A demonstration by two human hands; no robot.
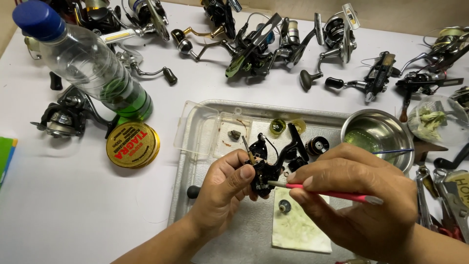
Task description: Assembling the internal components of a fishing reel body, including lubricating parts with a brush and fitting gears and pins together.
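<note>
While the left hand (229, 183) pinches a reel body (263, 172) over the tray (195, 161), the right hand (356, 195) grips a brush (332, 193); loose parts may drop.

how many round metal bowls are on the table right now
1. The steel bowl sits at the right end of the metal tray, beyond the right hand, with a thin blue-handled tool resting across its rim. Others could lie outside the frame.
</note>
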